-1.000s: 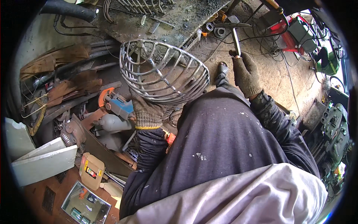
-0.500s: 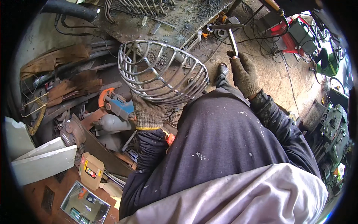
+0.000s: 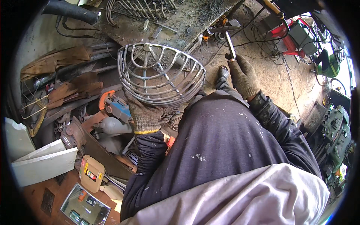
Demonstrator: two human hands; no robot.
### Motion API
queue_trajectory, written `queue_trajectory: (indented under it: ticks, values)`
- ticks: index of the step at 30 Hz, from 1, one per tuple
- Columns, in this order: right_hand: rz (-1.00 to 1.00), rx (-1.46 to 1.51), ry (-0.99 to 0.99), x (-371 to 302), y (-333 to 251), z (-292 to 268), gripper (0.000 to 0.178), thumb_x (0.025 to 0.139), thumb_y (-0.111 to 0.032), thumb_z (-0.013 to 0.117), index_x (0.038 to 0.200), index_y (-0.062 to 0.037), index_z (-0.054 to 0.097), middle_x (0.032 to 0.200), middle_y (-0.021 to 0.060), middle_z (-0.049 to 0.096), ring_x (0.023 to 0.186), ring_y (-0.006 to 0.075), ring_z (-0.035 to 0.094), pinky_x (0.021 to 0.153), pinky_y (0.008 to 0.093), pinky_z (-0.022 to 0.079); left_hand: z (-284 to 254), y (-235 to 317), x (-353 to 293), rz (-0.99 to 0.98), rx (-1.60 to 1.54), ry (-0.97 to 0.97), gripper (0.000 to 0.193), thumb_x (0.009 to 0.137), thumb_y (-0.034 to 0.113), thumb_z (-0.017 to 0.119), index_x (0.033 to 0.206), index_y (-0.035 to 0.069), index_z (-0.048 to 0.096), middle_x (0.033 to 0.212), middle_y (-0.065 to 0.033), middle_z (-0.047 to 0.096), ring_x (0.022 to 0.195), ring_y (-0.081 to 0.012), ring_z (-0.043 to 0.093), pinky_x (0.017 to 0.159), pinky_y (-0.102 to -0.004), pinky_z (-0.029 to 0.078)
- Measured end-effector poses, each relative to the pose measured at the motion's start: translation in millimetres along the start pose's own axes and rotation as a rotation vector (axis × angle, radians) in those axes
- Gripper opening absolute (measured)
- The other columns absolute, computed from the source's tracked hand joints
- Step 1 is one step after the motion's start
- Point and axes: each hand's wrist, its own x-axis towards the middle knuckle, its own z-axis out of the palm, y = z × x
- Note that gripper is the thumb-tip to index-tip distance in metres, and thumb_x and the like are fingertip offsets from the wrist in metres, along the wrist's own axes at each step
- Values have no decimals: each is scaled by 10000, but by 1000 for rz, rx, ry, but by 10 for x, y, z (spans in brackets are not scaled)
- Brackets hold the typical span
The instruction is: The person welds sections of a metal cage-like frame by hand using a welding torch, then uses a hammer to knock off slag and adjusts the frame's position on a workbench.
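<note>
A half-round basket welded from bare metal rods (image 3: 170,83) hangs in front of me, its open top tilted so that the inside shows. My left hand (image 3: 144,112), in a brown knit glove with a yellow cuff edge, grips it from below; the rods hide most of its fingers. To the right, my right hand (image 3: 243,75), gloved alike, is closed around the handle of a chipping hammer (image 3: 229,41). The hammer points up and away, its narrow head apart from the basket.
Ahead is a grimy metal worktable (image 3: 176,35) with upright rods and loose grit. Scrap metal, a blue and orange power tool (image 3: 119,108) and white boards (image 3: 47,159) crowd my left. Cables and a red stand (image 3: 290,41) lie right; a green machine (image 3: 335,135) stands far right.
The basket has turned in my left hand, so more of its inside and a round rod loop show. My right hand and the hammer have shifted slightly left.
</note>
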Motion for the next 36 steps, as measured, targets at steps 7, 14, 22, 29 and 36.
queue_trajectory:
  ticks: [7, 14, 22, 29, 36]
  values:
    - [0, -6, 8, 31, 71, 9, 312, 1001, -260, 530, 1188, -33, 632, 696, -64, 486, 566, 22, 404, 495, 196, 322, 47, -75, 33, -12, -237, -3, 579, 1006, 432, 331, 1469, 88, 280, 1518, -121, 317, 1381, -301, 316, 1155, -502, 214]
    - [89, 13, -34, 2, -34, 36, 304, 979, -295, 559, 1103, -30, 641, 743, 5, 562, 670, 79, 491, 585, 265, 408, -77, -123, 138, -162, -508, 251, 473, 1001, 389, 415, 1327, 46, 418, 1329, -132, 458, 1202, -250, 448, 1018, -418, 337]
    - [80, -28, -6, 1, 31, 49, 320, 973, -263, 550, 1162, -18, 634, 794, 11, 585, 709, 84, 515, 635, 255, 430, -472, -418, 153, -233, -464, 568, 386, 995, 339, 510, 1165, -1, 575, 1114, -144, 620, 996, -191, 599, 862, -322, 479]
    - [38, -40, -9, -7, 1, 86, 337, 971, -269, 543, 1163, -4, 622, 834, 54, 621, 745, 125, 546, 678, 291, 449, -590, -328, 59, -559, -1968, 545, 275, 931, 134, 625, 1156, -18, 582, 1096, -131, 657, 991, -204, 635, 856, -298, 516]
    - [73, -66, -12, -33, 31, 79, 344, 970, -269, 546, 1166, 4, 618, 848, 61, 631, 760, 130, 552, 693, 292, 453, -665, -275, 45, -419, -2193, 469, 283, 946, 140, 604, 1158, -46, 577, 1100, -187, 641, 1013, -247, 631, 864, -321, 547]
